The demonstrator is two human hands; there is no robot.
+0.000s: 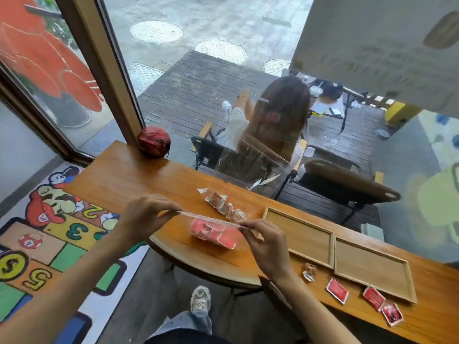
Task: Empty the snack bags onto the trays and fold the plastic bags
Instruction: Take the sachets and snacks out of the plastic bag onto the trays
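Observation:
A clear plastic bag of red snack packets (213, 233) hangs just above the wooden table (139, 180). My left hand (146, 214) pinches the bag's top edge at its left end. My right hand (265, 242) pinches the same edge at its right end, stretching it taut. A second clear bag with brownish snacks (223, 204) lies on the table behind it. Two shallow wooden trays, the near-left one (298, 232) and the right one (372, 269), sit side by side to the right, both bare inside.
Loose red packets (337, 290) (373, 297) (392, 314) and a small crumpled packet (309, 271) lie near the table's front edge. A red round object (154, 141) sits at the back left corner. A window runs behind the table; a person sits outside.

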